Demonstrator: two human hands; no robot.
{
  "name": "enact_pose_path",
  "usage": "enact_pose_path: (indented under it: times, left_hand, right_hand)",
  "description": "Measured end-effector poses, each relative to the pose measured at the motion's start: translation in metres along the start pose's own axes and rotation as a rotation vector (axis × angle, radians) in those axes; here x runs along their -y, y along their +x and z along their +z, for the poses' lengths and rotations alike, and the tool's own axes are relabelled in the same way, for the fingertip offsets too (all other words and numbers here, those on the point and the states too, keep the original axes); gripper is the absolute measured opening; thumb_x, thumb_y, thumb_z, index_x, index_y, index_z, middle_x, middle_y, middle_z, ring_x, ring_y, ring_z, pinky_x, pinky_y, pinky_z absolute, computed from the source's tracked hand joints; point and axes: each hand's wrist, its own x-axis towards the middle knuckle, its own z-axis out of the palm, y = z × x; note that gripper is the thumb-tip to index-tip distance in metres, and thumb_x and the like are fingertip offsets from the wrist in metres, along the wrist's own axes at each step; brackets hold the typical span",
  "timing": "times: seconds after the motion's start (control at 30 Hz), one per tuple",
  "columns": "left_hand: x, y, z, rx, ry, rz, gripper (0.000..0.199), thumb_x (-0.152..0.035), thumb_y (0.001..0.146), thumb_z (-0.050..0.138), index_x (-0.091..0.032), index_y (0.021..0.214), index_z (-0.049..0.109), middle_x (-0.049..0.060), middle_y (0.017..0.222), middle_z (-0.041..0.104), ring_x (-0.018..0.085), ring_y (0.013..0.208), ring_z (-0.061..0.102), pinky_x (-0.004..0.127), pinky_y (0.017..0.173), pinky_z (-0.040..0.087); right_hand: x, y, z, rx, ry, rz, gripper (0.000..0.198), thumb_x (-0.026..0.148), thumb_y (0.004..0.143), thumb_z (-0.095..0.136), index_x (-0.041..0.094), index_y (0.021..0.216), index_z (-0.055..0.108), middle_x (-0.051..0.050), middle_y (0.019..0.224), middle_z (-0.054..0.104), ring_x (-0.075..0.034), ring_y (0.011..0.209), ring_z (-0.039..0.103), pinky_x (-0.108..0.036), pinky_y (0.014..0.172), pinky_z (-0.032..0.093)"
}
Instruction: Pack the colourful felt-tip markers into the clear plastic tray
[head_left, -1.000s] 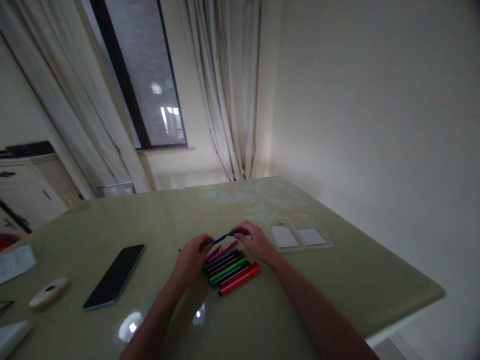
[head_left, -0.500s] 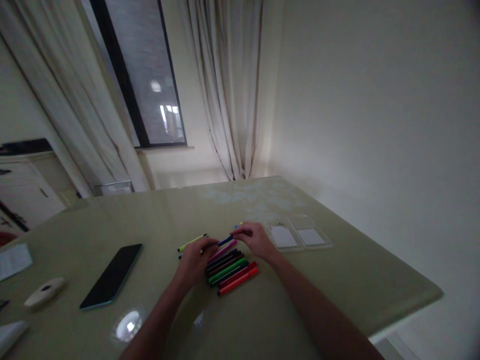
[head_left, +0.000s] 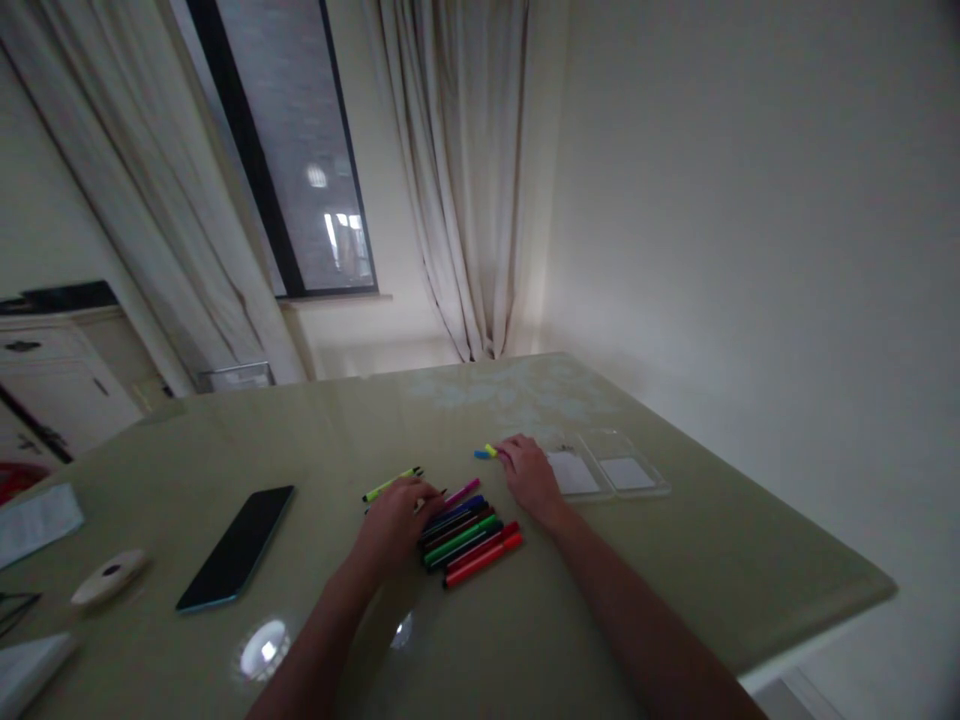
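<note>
My left hand (head_left: 401, 515) is closed at the left ends of a row of felt-tip markers, its fingers around a marker whose dark tip (head_left: 443, 492) pokes out beyond them. Beside it lie a pink marker (head_left: 463, 491), a blue marker (head_left: 466, 508), a green marker (head_left: 463, 540) and a red marker (head_left: 484, 562), with dark ones between. Farther right, my right hand (head_left: 531, 478) pinches at a small group of marker caps; a pinkish bit shows at its fingertips. A yellow cap (head_left: 490, 450) and a blue cap (head_left: 481, 455) lie just left of them. Behind my left hand rests a yellow-green marker (head_left: 390, 484).
An open clear plastic case (head_left: 630, 475) with white inserts lies right of my right hand. To the left are a black phone (head_left: 236, 548), a whitish oval object (head_left: 110, 578) and a paper sheet (head_left: 41, 522). The table's right edge runs along the wall.
My hands have moved apart. The blue marker that was held between them now lies in the row. My right hand has shifted right and back to the caps; the left stays by the markers.
</note>
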Motion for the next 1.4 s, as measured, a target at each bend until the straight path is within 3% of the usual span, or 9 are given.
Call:
enact_pose_path:
  times: [0.1, 0.23, 0.47, 0.6, 0.7, 0.83, 0.97, 1.23, 1.4]
  left_hand:
    - [0.022, -0.001, -0.007, -0.013, 0.005, -0.116, 0.026, -0.036, 0.091, 0.057, -0.022, 0.094, 0.077, 0.009, 0.099, 0.074, 0.025, 0.094, 0.068, 0.033, 0.084, 0.048]
    - [0.041, -0.003, -0.011, 0.029, 0.005, -0.162, 0.024, -0.037, 0.086, 0.061, -0.021, 0.093, 0.077, 0.009, 0.096, 0.075, 0.025, 0.091, 0.069, 0.032, 0.081, 0.048]
    - [0.051, 0.0, -0.014, -0.073, 0.089, -0.237, 0.029, -0.031, 0.092, 0.05, -0.02, 0.099, 0.075, 0.011, 0.105, 0.076, 0.025, 0.097, 0.069, 0.034, 0.088, 0.048]
    - [0.057, -0.003, -0.018, -0.056, 0.192, -0.29, 0.024, -0.032, 0.09, 0.056, -0.018, 0.094, 0.075, 0.012, 0.1, 0.075, 0.027, 0.097, 0.068, 0.035, 0.086, 0.048]
    - [0.052, -0.003, -0.016, -0.074, 0.159, -0.252, 0.021, -0.032, 0.089, 0.058, -0.019, 0.093, 0.074, 0.011, 0.1, 0.075, 0.028, 0.1, 0.068, 0.035, 0.087, 0.048]
    - [0.031, 0.002, -0.013, -0.112, -0.039, -0.17, 0.024, -0.038, 0.091, 0.055, -0.022, 0.094, 0.072, 0.008, 0.099, 0.078, 0.025, 0.096, 0.07, 0.033, 0.085, 0.049]
    - [0.018, 0.005, -0.011, -0.12, -0.123, -0.114, 0.023, -0.039, 0.091, 0.056, -0.023, 0.091, 0.072, 0.007, 0.097, 0.079, 0.025, 0.092, 0.071, 0.034, 0.084, 0.05]
    - [0.017, 0.004, -0.007, -0.122, -0.113, -0.074, 0.019, -0.036, 0.089, 0.059, -0.024, 0.092, 0.074, 0.006, 0.097, 0.078, 0.025, 0.094, 0.071, 0.033, 0.084, 0.05]
    - [0.01, 0.004, -0.003, -0.162, -0.182, -0.038, 0.023, -0.036, 0.089, 0.057, -0.024, 0.095, 0.076, 0.005, 0.096, 0.078, 0.023, 0.09, 0.07, 0.033, 0.084, 0.05]
  right_hand:
    - [0.0, -0.003, 0.006, 0.05, -0.162, -0.048, 0.033, 0.02, 0.099, 0.054, 0.024, 0.127, 0.071, -0.012, 0.132, 0.066, -0.027, 0.12, 0.057, -0.039, 0.1, 0.044]
    - [0.001, -0.005, 0.014, 0.098, -0.246, -0.067, 0.037, 0.025, 0.099, 0.056, 0.029, 0.134, 0.067, -0.01, 0.148, 0.056, -0.03, 0.133, 0.048, -0.045, 0.106, 0.039]
    - [0.005, -0.003, 0.014, 0.113, -0.239, -0.081, 0.019, 0.024, 0.097, 0.061, 0.021, 0.113, 0.073, -0.012, 0.136, 0.064, -0.03, 0.125, 0.052, -0.043, 0.103, 0.04]
    - [0.008, -0.002, 0.012, 0.074, -0.137, -0.06, 0.014, 0.021, 0.096, 0.063, 0.019, 0.107, 0.073, -0.012, 0.121, 0.071, -0.028, 0.115, 0.06, -0.04, 0.097, 0.043]
    - [0.01, -0.001, 0.01, 0.049, 0.115, -0.039, 0.011, 0.024, 0.096, 0.065, 0.02, 0.101, 0.074, -0.008, 0.104, 0.076, -0.023, 0.099, 0.068, -0.034, 0.089, 0.048]
    - [0.014, -0.003, 0.006, 0.033, 0.399, -0.04, 0.011, 0.03, 0.093, 0.068, 0.023, 0.096, 0.076, -0.004, 0.093, 0.079, -0.021, 0.088, 0.072, -0.033, 0.082, 0.052]
    - [0.021, -0.005, 0.002, 0.046, 0.448, -0.037, 0.011, 0.03, 0.091, 0.07, 0.023, 0.094, 0.078, -0.004, 0.092, 0.08, -0.021, 0.088, 0.073, -0.034, 0.081, 0.053]
    - [0.029, -0.006, 0.001, 0.074, 0.525, -0.066, 0.011, 0.027, 0.087, 0.074, 0.021, 0.094, 0.079, -0.005, 0.089, 0.08, -0.02, 0.084, 0.073, -0.032, 0.08, 0.054]
    - [0.029, -0.005, 0.001, 0.087, 0.68, -0.013, 0.015, 0.034, 0.086, 0.073, 0.021, 0.092, 0.08, -0.005, 0.086, 0.08, -0.02, 0.079, 0.072, -0.031, 0.075, 0.055]
